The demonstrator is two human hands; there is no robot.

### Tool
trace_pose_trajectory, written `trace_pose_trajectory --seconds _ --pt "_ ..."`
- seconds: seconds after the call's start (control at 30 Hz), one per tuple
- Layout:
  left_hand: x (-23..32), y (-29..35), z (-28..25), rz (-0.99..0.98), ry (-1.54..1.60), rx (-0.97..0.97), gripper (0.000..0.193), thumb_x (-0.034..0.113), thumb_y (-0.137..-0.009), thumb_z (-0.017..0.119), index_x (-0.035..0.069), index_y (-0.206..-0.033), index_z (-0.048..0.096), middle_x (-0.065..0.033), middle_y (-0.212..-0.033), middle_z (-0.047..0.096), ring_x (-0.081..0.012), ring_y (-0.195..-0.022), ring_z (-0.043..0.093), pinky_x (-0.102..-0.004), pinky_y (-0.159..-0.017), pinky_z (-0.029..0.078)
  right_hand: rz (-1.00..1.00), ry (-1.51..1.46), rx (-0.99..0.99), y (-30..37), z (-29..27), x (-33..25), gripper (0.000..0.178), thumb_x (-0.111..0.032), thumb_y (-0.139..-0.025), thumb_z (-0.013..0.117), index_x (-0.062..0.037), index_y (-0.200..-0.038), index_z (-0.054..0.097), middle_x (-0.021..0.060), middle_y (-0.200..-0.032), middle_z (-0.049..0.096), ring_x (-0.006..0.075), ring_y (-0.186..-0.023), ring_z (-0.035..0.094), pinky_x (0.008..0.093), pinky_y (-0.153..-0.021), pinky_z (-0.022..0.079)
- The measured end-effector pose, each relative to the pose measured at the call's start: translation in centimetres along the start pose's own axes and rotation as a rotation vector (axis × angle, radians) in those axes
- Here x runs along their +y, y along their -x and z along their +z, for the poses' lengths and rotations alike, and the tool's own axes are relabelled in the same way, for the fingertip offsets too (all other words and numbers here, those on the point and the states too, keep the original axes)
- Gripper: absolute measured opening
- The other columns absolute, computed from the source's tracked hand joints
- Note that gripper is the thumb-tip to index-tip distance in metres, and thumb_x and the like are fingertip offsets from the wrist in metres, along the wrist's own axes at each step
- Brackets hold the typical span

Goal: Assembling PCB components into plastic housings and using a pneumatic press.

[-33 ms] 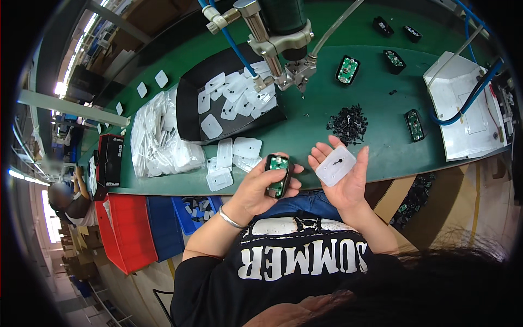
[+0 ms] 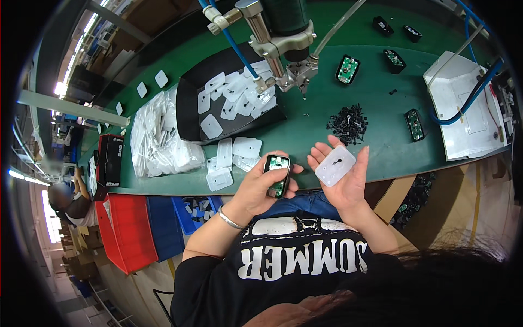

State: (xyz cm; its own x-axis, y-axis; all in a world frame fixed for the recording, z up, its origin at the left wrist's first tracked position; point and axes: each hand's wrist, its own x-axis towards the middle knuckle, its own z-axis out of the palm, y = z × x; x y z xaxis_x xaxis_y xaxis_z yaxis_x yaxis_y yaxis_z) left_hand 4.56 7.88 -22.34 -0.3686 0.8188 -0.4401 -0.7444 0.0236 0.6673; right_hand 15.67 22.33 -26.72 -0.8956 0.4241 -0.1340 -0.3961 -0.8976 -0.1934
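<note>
My left hand (image 2: 261,188) is wrapped round a small black plastic housing (image 2: 278,176) with a green circuit board in it. Its thumb lies across the board. Palm up, my right hand (image 2: 350,188) holds a white rounded cover plate (image 2: 335,165) that has a black keyhole-shaped piece in the middle. The two hands are apart, over the front edge of the green table. Just beyond the right hand lies a pile of small black parts (image 2: 347,125). Several loose white plates (image 2: 219,179) lie to the left of my left hand.
A black tray (image 2: 188,128) of white plates stands beside a clear plastic bag (image 2: 158,144). The metal dispensing head (image 2: 294,71) hangs over the table. More housings with boards (image 2: 347,70) lie right. A white metal box (image 2: 463,128) stands far right; a person (image 2: 71,199) is at left.
</note>
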Motion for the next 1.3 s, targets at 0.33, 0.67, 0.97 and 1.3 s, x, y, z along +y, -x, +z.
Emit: trace_pose_trajectory --seconds 0.33,0.67,0.97,1.3 --pt "0.5 -0.7 2.4 0.022 -0.005 -0.018 0.038 0.015 -0.087 0.043 0.002 -0.122 0.041 -0.0121 -0.112 0.051 -0.0177 -0.097 0.053 -0.0301 -0.088 0.042 0.075 -0.086 0.016 0.1 -0.4 0.6 0.071 -0.064 -0.081 0.032 -0.0044 -0.118 0.041 0.0156 -0.109 0.053 0.0273 -0.104 0.049 0.0395 -0.094 0.036" --pt "-0.1 -2.4 4.5 0.903 -1.420 0.110 0.034 0.009 -0.068 0.069 0.002 -0.099 0.057 -0.0130 -0.094 0.052 -0.0262 -0.082 0.054 -0.0308 -0.069 0.046 0.121 0.093 0.064 0.4 0.9 1.0 0.081 -0.071 -0.078 0.023 -0.0073 -0.128 0.029 0.0100 -0.120 0.043 0.0220 -0.112 0.041 0.0375 -0.097 0.029" --pt "-1.1 -3.0 4.7 0.947 -1.513 0.094 0.041 0.011 -0.065 0.070 0.002 -0.103 0.056 -0.0119 -0.096 0.053 -0.0271 -0.083 0.054 -0.0333 -0.067 0.047 0.098 0.153 0.011 0.6 0.5 1.3 0.082 -0.069 -0.080 0.017 -0.0072 -0.133 0.021 0.0099 -0.124 0.039 0.0220 -0.115 0.038 0.0373 -0.098 0.029" --pt "-1.7 -2.4 3.7 0.894 -1.554 0.059 0.062 0.018 -0.062 0.073 -0.002 -0.114 0.047 -0.0163 -0.110 0.050 -0.0312 -0.093 0.055 -0.0342 -0.071 0.050 0.047 0.317 -0.030 1.1 -0.3 1.5 0.078 -0.069 -0.079 0.013 -0.0160 -0.137 0.013 0.0110 -0.131 0.033 0.0250 -0.122 0.033 0.0405 -0.102 0.025"
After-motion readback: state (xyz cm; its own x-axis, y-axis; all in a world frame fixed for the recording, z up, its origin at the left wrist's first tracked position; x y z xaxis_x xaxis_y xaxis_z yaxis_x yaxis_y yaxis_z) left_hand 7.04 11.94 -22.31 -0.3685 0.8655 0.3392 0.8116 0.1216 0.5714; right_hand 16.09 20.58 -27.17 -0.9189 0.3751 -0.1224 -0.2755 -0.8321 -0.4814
